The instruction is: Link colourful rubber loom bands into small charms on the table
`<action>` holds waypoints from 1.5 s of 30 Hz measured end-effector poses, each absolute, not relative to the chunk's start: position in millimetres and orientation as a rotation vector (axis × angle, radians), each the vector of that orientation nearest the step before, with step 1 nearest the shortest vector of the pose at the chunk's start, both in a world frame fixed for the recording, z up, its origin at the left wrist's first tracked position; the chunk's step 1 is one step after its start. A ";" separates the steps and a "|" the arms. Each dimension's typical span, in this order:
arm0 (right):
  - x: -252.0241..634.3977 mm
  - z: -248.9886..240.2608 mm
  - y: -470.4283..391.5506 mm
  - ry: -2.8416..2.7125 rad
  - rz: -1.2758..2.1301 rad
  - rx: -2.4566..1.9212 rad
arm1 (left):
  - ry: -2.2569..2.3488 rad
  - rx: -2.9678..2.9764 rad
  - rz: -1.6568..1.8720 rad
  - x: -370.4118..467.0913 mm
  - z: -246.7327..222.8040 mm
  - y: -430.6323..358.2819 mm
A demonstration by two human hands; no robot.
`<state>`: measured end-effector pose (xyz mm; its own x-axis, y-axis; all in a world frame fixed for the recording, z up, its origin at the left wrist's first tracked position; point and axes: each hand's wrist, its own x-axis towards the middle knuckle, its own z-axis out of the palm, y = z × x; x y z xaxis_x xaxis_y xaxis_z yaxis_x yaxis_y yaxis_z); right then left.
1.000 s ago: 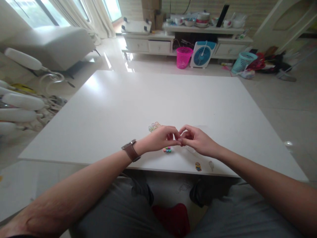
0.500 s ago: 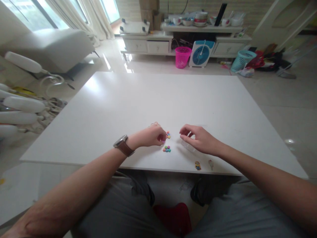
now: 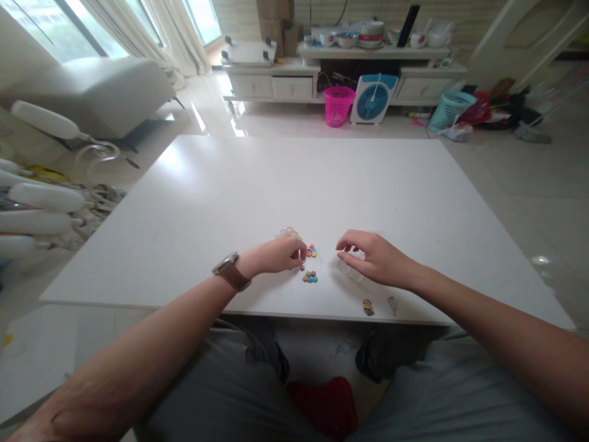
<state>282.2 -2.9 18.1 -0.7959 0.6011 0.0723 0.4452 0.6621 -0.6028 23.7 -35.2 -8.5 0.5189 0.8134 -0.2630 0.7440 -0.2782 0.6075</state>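
Note:
My left hand (image 3: pixel 285 253), with a brown-strapped watch (image 3: pixel 231 271) on the wrist, hovers low over the table with curled fingers, a gap between thumb and forefinger. Just below its thumb a small pink piece (image 3: pixel 302 267) lies on the tabletop. Beside the fingertips sits a small cluster of colourful star-like beads (image 3: pixel 312 250); a second cluster of beads (image 3: pixel 310 277) lies nearer me. Behind the left hand are several pale rings (image 3: pixel 289 232). My right hand (image 3: pixel 368 255) has thumb and fingers apart above a clear plastic box (image 3: pixel 353 271), partly hidden by it.
Near the front edge of the white table (image 3: pixel 294 178) lie a yellow Minion figure (image 3: pixel 368 307) and a small pale charm (image 3: pixel 392 304). White-padded chair parts (image 3: pixel 46 196) stand at left. Beyond are a pink basket (image 3: pixel 339 107), a blue fan (image 3: pixel 372 100) and a cabinet (image 3: pixel 292 89).
The pink piece at my left fingertips now lies on the table, and that hand has drawn slightly left and up from it. My right hand has barely shifted.

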 end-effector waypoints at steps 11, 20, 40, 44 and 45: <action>281.9 18.3 -3.2 -2.679 0.826 -0.818 | 1.212 1.968 0.124 29.7 -11.0 -34.5; 282.2 17.0 -3.4 -2.718 0.809 -0.802 | 1.209 1.966 0.128 29.9 -10.2 -35.2; 280.9 19.3 -4.2 -2.746 0.816 -0.794 | 1.170 2.058 0.204 36.5 -21.2 -37.9; 281.6 18.0 -3.6 -2.745 0.822 -0.781 | 1.147 2.054 0.198 37.8 -19.4 -37.8; 281.7 17.5 -3.5 -2.746 0.822 -0.778 | 1.142 2.053 0.193 38.5 -18.8 -37.8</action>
<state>281.7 -3.5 17.5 -0.8492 0.5279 0.0137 0.4336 0.7119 -0.5525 38.5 -37.8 -18.8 0.5878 0.7783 -0.2207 0.6629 -0.3069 0.6829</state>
